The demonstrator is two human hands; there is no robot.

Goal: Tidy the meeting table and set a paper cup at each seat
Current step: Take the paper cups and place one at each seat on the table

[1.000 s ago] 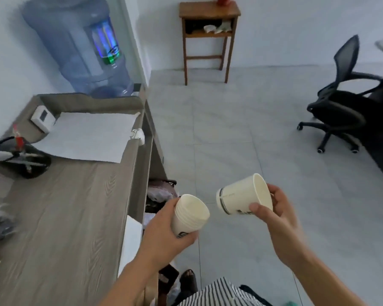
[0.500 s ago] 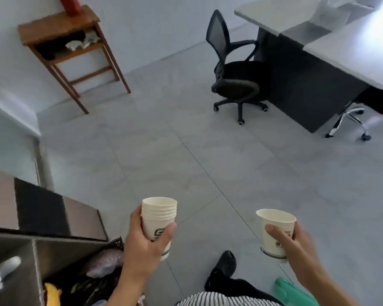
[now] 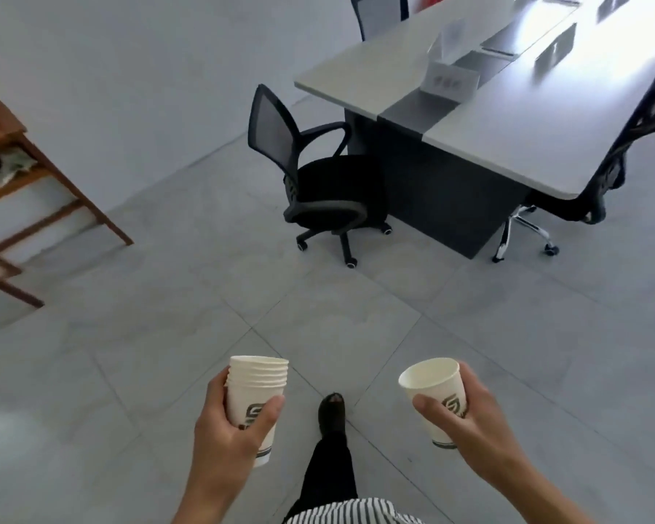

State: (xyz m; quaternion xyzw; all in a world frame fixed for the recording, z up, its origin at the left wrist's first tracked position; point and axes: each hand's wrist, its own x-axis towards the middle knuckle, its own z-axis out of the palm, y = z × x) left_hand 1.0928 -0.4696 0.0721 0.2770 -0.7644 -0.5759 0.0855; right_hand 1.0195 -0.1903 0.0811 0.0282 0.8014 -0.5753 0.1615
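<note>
Turning has brought the meeting table (image 3: 526, 119) and a black chair (image 3: 318, 183) fuller into view than a moment ago; the walk to the seats seems under way (no cup shows on it yet). The left hand (image 3: 227, 433) grips the cup stack (image 3: 256, 391) upright; the right hand (image 3: 473, 429) holds a single cup (image 3: 432, 387); both are well short of the table.

Stack of cups (image 3: 258, 383) in left hand (image 3: 227, 429), lone cup (image 3: 430, 380) in right hand (image 3: 477, 425), a foot (image 3: 331, 410) on the floor between them. Meeting table (image 3: 526, 119) ahead to the right, one chair (image 3: 333, 187) at its near left corner, another (image 3: 605, 175) along its right side. Wooden stand (image 3: 23, 183) far left.
</note>
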